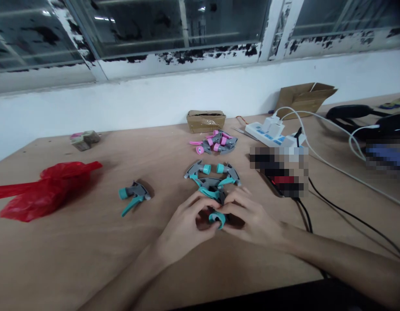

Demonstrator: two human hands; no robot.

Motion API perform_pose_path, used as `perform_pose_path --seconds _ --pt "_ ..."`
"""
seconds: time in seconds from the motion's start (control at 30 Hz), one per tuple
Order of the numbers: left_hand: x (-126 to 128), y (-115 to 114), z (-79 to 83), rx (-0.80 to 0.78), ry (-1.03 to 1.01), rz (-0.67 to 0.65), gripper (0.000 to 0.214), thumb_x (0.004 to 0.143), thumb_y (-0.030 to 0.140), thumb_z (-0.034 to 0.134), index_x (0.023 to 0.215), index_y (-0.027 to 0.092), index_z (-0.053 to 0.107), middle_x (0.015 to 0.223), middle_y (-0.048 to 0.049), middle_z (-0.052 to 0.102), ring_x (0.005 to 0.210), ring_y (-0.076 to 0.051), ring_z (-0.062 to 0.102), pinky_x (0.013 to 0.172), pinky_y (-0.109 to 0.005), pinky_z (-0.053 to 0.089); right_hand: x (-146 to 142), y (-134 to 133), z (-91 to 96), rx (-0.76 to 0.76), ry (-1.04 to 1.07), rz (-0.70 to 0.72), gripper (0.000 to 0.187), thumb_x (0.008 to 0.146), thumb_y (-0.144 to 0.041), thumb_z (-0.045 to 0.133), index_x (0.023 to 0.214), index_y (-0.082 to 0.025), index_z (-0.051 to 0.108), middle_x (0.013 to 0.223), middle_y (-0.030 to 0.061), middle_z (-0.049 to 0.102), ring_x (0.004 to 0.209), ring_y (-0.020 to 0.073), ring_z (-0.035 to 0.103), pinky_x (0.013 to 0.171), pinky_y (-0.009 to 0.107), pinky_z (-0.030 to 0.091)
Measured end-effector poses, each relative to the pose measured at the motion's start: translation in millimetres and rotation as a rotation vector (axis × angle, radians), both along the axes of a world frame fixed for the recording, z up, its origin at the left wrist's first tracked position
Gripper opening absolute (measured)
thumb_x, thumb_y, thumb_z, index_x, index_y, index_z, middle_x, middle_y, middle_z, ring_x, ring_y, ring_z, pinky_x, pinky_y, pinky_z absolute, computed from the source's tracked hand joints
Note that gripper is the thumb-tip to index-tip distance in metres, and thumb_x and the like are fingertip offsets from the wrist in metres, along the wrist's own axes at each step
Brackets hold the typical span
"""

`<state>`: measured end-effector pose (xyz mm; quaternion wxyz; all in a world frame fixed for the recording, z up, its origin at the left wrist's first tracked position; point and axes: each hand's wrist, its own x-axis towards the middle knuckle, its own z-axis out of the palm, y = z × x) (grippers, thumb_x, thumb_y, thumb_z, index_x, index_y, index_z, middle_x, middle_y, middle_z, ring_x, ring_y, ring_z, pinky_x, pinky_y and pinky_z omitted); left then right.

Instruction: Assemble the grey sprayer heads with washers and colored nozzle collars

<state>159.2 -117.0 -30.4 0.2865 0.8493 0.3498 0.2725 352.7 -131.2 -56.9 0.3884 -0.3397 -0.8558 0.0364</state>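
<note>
My left hand (190, 222) and my right hand (253, 216) meet near the table's front, fingers curled around a grey and teal trigger sprayer head (222, 219). Its teal collar faces me, and much of its body is hidden by my fingers. Just beyond my fingertips lie more grey and teal sprayer heads: one on the left (200, 169), one on the right (230, 173), and one between them (209, 183) that my hands partly cover. Another teal sprayer head (135, 195) lies apart on the left. Farther back is a pile of pink and grey sprayer heads (216, 142).
A red plastic bag (51, 185) and small blocks (85, 140) lie left. Against the wall stand a small cardboard box (206, 122) and an open carton (300, 99). On the right are a white power strip (265, 134), cables, a blurred dark object (277, 172) and black gear (352, 114).
</note>
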Motion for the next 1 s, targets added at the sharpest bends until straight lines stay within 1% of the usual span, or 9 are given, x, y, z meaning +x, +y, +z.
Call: perform_pose_path --seconds 0.1,0.23,0.3,0.43,0.57,0.67,0.87,0.93,1.0 --pt "1.4 -2.1 -0.8 0.037 0.047 0.022 0.028 0.072 0.009 0.057 0.097 0.023 0.055 0.094 -0.0012 0.054 0.068 -0.011 0.056 0.059 -0.023 0.051 -1.7 0.5 2.3 0.051 -0.019 -0.007 0.008 0.075 -0.017 0.058 0.083 -0.018 0.059 0.078 0.0035 0.054 0.075 0.0172 0.051 0.073 0.035 0.043" --pt "4.6 -6.6 -2.3 0.131 0.074 0.055 0.024 0.073 0.012 0.053 0.095 0.021 0.052 0.094 -0.002 0.054 0.064 -0.01 0.054 0.06 -0.024 0.05 -3.8 2.5 4.9 0.115 -0.043 -0.005 0.01 0.072 -0.016 0.056 0.081 -0.015 0.06 0.074 0.0043 0.053 0.077 0.0191 0.052 0.079 0.039 0.042" --pt "5.6 -7.8 -3.0 0.191 0.091 0.05 0.023 0.073 0.012 0.053 0.095 0.019 0.051 0.096 -0.0031 0.054 0.066 -0.011 0.055 0.061 -0.025 0.05 -4.8 2.9 4.7 0.112 -0.064 -0.009 0.011 0.072 -0.018 0.056 0.081 -0.013 0.061 0.074 0.0052 0.053 0.079 0.0201 0.052 0.082 0.04 0.042" --pt "6.5 -8.6 -6.2 0.304 0.135 0.058 0.022 0.073 0.013 0.052 0.094 0.018 0.051 0.094 -0.0054 0.055 0.074 -0.015 0.057 0.064 -0.029 0.051 -6.7 2.6 2.3 0.099 -0.085 -0.019 0.012 0.072 -0.019 0.055 0.079 -0.013 0.061 0.074 0.0046 0.052 0.077 0.0193 0.051 0.086 0.042 0.041" --pt "6.9 -10.4 -9.4 0.346 0.165 0.078 0.025 0.071 0.011 0.049 0.095 0.017 0.051 0.091 -0.006 0.056 0.071 -0.017 0.057 0.061 -0.031 0.052 -8.0 2.5 1.0 0.087 -0.105 -0.019 0.01 0.072 -0.02 0.057 0.077 -0.013 0.061 0.074 0.0048 0.052 0.077 0.0189 0.05 0.089 0.041 0.04" --pt "5.7 -11.7 -8.0 0.298 0.143 0.086 0.027 0.07 0.01 0.049 0.096 0.017 0.051 0.093 -0.006 0.056 0.073 -0.017 0.058 0.063 -0.031 0.052 -8.0 1.9 1.0 0.081 -0.1 -0.021 0.011 0.072 -0.022 0.057 0.078 -0.013 0.061 0.075 0.0049 0.053 0.078 0.0189 0.051 0.09 0.042 0.04" --pt "0.0 -6.1 1.3 -0.035 0.072 0.002 0.024 0.074 0.011 0.052 0.097 0.02 0.054 0.098 -0.002 0.054 0.07 -0.01 0.057 0.059 -0.021 0.051 -8.1 0.0 -0.3 0.071 -0.055 -0.021 0.012 0.071 -0.018 0.057 0.082 -0.016 0.06 0.076 0.0034 0.054 0.082 0.0196 0.053 0.091 0.043 0.039" --pt "-0.6 -4.0 2.1 -0.078 0.074 -0.002 0.022 0.075 0.012 0.053 0.095 0.02 0.054 0.098 -0.0012 0.053 0.07 -0.009 0.057 0.059 -0.02 0.05 -8.5 1.0 -1.8 0.08 -0.047 -0.013 0.011 0.071 -0.018 0.057 0.082 -0.016 0.06 0.075 0.0031 0.054 0.079 0.019 0.053 0.09 0.042 0.04" --pt "0.1 -3.2 1.2 -0.083 0.082 -0.001 0.021 0.075 0.011 0.052 0.093 0.02 0.054 0.096 -0.0007 0.053 0.07 -0.009 0.057 0.06 -0.02 0.05 -8.8 2.8 -3.4 0.089 -0.044 -0.005 0.011 0.07 -0.019 0.058 0.081 -0.016 0.06 0.074 0.0029 0.054 0.077 0.0183 0.053 0.09 0.042 0.041"
